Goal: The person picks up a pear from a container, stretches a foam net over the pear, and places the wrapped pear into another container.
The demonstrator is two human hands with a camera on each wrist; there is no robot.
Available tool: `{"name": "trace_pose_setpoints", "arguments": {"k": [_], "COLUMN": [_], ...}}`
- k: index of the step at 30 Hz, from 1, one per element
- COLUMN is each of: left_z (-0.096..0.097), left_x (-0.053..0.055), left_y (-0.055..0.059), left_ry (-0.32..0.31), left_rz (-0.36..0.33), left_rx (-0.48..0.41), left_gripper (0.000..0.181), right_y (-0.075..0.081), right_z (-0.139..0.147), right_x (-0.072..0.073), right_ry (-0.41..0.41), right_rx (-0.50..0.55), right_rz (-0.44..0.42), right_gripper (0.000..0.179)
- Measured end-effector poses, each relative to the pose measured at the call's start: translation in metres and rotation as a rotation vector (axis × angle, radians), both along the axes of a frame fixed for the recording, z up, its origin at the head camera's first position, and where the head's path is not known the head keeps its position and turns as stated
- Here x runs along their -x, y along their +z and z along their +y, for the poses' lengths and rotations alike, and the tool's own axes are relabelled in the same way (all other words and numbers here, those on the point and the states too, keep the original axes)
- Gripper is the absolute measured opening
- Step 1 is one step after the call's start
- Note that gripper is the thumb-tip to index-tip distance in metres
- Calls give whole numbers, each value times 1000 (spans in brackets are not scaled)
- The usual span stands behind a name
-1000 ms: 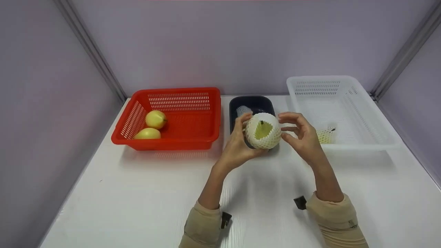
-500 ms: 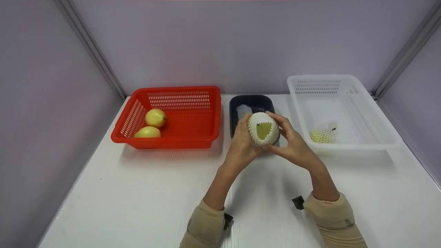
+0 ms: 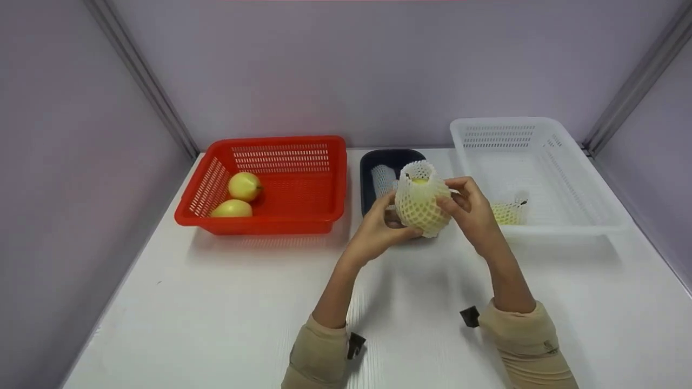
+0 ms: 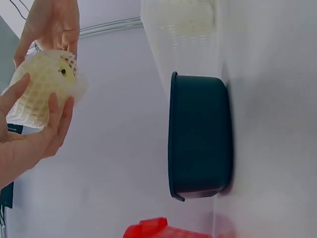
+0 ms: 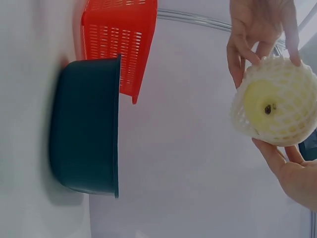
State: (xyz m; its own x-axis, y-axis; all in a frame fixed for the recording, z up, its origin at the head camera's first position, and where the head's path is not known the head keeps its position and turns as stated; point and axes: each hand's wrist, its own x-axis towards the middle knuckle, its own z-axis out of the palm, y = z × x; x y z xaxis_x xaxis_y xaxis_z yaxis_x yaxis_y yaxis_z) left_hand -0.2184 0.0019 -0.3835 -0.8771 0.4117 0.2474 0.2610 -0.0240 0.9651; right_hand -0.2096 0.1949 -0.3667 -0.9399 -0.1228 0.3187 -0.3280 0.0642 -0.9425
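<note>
Both hands hold a yellow pear [image 5: 259,101] wrapped in a white foam net [image 3: 423,208], raised over the front of the dark bin. The net stands up past the pear as an open collar, through which the stem shows in the head view. My left hand [image 3: 376,232] grips from the left, thumb below and fingers partly hidden behind. My right hand [image 3: 476,219] pinches the net's right side between thumb and fingers. In the right wrist view, the pear's bare end shows inside the net's opening.
A red basket [image 3: 270,226] at left holds two bare yellow pears [image 3: 244,187]. The dark bin [image 3: 367,162] behind the hands contains loose foam netting [image 3: 383,178]. At right, a white basket [image 3: 562,229] has a netted pear [image 3: 507,214] in its near left corner.
The wrapped pear has turned so its net opening faces up instead of toward the head camera, and the net's collar now stands up. My right hand has shifted to the net's right side.
</note>
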Motion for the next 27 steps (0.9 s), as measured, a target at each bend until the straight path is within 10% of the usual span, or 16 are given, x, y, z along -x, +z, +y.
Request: {"name": "trace_pose_setpoints", "arguments": {"k": [7,15,27], "left_z": [6,7,27], "left_x": [-1,-2,3], "left_y": [-5,0,6], "left_ry": [91,43,298], "left_rz": [-60,-69,232], "left_rx": [75,-37,224], "left_gripper": [73,78,84], "right_y": [2,7,22], "right_z": [2,9,15], "right_x": [-2,-6,-4], "right_ry": [30,174,120], "right_rx": [-131,-276,-373], "right_rz": [-53,-77,-27], "right_gripper": [40,60,76]}}
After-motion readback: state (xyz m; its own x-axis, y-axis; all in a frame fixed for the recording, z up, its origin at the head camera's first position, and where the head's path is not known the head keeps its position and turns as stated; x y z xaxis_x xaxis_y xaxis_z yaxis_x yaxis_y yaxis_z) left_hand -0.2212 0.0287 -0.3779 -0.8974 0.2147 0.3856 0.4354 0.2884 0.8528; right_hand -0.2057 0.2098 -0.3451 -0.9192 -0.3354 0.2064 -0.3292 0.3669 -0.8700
